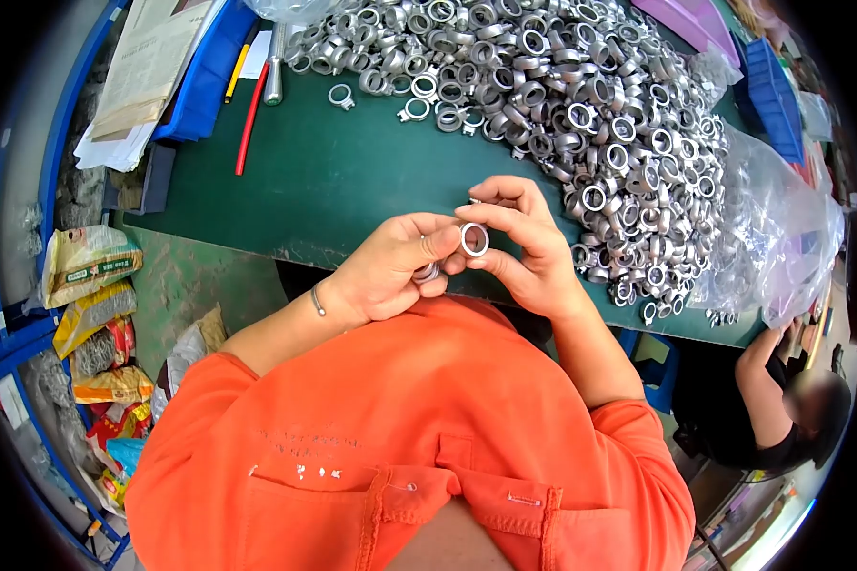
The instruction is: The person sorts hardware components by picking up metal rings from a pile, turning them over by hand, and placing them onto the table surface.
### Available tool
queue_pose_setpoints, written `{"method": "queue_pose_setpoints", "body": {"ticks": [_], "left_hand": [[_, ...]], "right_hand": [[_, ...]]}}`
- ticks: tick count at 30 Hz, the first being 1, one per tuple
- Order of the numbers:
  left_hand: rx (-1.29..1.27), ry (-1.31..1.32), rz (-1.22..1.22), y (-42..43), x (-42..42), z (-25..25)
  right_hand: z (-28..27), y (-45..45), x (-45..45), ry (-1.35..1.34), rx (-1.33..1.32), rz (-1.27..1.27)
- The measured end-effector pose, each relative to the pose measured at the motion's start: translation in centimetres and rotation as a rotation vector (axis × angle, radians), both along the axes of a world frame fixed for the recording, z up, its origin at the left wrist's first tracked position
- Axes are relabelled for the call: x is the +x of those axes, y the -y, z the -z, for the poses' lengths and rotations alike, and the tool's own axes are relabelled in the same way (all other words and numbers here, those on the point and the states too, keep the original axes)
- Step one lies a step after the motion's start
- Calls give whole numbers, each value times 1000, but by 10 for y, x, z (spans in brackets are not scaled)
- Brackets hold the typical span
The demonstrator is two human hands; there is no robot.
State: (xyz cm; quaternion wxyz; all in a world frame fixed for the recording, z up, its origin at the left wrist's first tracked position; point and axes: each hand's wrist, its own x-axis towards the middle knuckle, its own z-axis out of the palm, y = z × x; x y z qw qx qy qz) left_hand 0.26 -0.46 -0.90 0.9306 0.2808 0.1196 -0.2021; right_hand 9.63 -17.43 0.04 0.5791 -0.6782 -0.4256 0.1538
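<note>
Centrally in the frame, the left hand [395, 262] and right hand [533, 243] pinch a metal ring [487, 240], each grip closed, probably to steady it. The left also curls around more rings [427, 274].

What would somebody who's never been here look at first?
Probably the huge heap of silvery metal rings, spread over the far and right parts of the green table. Next might be the bright orange shirt, filling the bottom middle, with the left hand and right hand just above it, around one shiny ring.
</note>
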Motion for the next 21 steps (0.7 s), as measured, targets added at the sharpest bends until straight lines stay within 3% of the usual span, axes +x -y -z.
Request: {"method": "queue_pose_setpoints", "body": {"ticks": [2, 4, 10, 21], "left_hand": [[-44, 6, 23, 0, 0, -6], [-10, 14, -15, 3, 1, -11], [133, -23, -177, 4, 2, -13], [141, -26, -174, 4, 3, -11]], "right_hand": [[1, 1, 2, 49, 3, -29], [3, -1, -3, -179, 71, 50], [12, -1, -4, -110, 87, 133], [10, 0, -4, -153, 47, 109]]}}
